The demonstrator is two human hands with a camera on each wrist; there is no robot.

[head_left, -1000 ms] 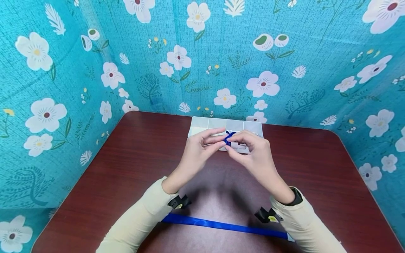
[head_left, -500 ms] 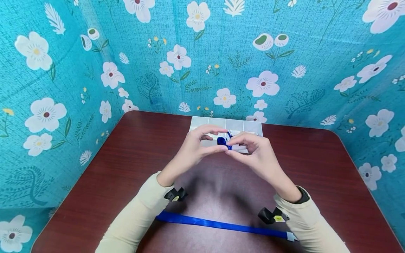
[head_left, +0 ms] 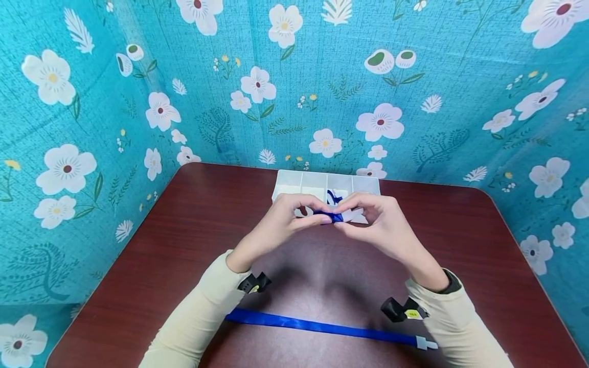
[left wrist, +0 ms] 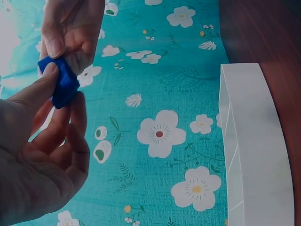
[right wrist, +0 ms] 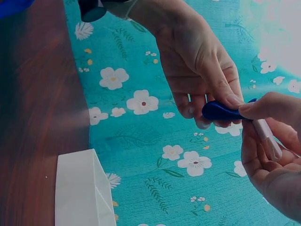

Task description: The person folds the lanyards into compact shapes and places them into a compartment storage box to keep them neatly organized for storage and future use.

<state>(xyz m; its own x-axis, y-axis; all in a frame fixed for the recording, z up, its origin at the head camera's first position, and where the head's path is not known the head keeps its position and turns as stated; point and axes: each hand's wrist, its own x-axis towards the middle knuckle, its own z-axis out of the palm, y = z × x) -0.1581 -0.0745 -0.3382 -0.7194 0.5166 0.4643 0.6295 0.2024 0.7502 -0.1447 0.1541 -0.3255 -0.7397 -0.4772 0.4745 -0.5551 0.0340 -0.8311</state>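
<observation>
Both hands meet in the air in front of the divided tray, holding a small blue folded fabric strap. My left hand pinches one side of it between thumb and fingers; the blue fabric bulges past the thumb in the left wrist view. With thumb and index finger, my right hand pinches the other side. A pale plastic piece, slim with a slotted end, sticks out of the strap toward the right palm. Part of the fold is hidden by the fingertips.
The whitish divided tray stands at the table's back edge, with another blue strap piece in one compartment. A long blue strap with a white end clip lies across the table's front. A flowered curtain hangs behind.
Half a second ago the left fingers were spread apart above the strap; now they have come down and pinch it with the thumb. The folded strap looks flatter, and both hands are slightly lower.
</observation>
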